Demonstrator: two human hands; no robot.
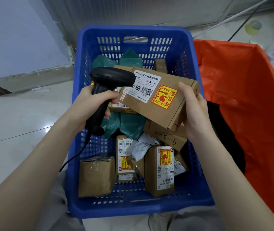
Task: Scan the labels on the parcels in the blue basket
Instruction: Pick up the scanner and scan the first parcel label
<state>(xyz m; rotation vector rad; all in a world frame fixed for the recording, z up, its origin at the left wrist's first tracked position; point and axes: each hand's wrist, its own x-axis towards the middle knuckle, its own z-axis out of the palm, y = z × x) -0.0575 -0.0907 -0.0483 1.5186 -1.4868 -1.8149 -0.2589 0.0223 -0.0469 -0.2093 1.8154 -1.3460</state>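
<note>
The blue basket point(198, 90) stands on the floor in front of me, holding several brown cardboard parcels and green mailer bags. My right hand point(194, 112) holds a flat brown parcel point(163, 112) tilted above the basket, its white barcode label point(143, 88) and yellow-red fragile sticker facing up. My left hand point(92, 104) grips a black corded barcode scanner point(109, 79). The scanner's head sits over the left end of that label and hides part of it.
An orange bag-lined bin point(249, 97) stands right of the basket, with something dark inside. Lower parcels point(159, 170) lie near the basket's front. Tiled floor is on the left, a wall behind. Cables and a tape roll point(253, 27) lie at the far right.
</note>
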